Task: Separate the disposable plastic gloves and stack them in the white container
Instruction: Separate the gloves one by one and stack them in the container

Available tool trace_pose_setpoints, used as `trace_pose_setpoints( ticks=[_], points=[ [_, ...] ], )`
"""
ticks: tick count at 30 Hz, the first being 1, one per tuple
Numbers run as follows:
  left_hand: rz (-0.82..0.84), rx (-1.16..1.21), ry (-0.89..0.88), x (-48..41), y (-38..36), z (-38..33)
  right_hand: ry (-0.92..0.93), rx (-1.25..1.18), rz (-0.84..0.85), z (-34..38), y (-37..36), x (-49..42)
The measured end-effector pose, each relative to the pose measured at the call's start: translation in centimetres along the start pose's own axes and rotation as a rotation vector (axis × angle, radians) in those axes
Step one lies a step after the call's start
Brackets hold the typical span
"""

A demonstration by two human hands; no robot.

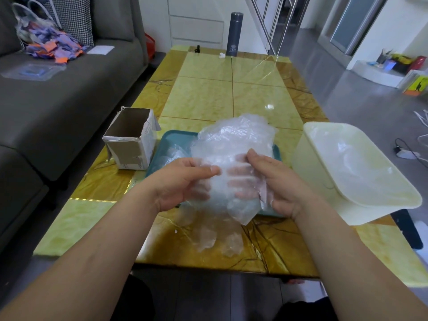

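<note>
A crumpled bunch of clear plastic gloves (pixel 234 144) is held up over a teal tray (pixel 172 139). My left hand (pixel 183 181) grips its left side, thumb on top. My right hand (pixel 275 181) grips its right side, fingers showing through the film. Glove fingers (pixel 215 237) hang down from the bunch toward the table's near edge. More gloves (pixel 172 154) lie in the tray's left part. The white container (pixel 375 198) stands to the right, tilted over the table edge, with clear gloves (pixel 356 161) inside.
An open cardboard box (pixel 130 137) stands left of the tray on the yellow marble table (pixel 208 98). A grey flask (pixel 233 34) stands at the far end. A grey sofa (pixel 58 100) runs along the left. Cables lie on the floor at right.
</note>
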State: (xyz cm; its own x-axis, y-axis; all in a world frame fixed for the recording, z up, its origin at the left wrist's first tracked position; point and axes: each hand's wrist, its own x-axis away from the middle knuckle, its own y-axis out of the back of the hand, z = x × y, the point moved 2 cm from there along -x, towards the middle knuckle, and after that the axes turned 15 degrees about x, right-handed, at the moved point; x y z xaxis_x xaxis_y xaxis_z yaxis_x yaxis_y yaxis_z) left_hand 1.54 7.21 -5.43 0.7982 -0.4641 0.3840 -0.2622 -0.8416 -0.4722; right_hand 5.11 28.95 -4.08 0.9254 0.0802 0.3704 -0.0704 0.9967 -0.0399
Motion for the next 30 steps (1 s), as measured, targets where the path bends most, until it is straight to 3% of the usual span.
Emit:
trace_pose_setpoints(
  ticks=[7, 13, 19, 24, 30],
  points=[
    [-0.020, 0.020, -0.081, 0.3, 0.6, -0.8, 0.009, 0.070, -0.147, -0.5, 2.1, -0.7],
    [-0.025, 0.036, -0.099, 0.1, -0.4, -0.2, -0.067, 0.113, 0.100, -1.0, 2.0, 0.1],
    [0.004, -0.042, -0.040, 1.3, -1.1, 0.3, -0.001, 0.129, -0.152, -1.0, 2.4, 0.5],
    [-0.078, -0.048, -0.105, 1.4, -2.6, 0.7, 0.060, 0.127, -0.246, 1.1, 2.8, 1.9],
    [-0.039, -0.032, -0.148, -1.1, -9.4, -2.2, 0.120, 0.111, -0.390, 5.8, 7.7, 3.2]
  ],
)
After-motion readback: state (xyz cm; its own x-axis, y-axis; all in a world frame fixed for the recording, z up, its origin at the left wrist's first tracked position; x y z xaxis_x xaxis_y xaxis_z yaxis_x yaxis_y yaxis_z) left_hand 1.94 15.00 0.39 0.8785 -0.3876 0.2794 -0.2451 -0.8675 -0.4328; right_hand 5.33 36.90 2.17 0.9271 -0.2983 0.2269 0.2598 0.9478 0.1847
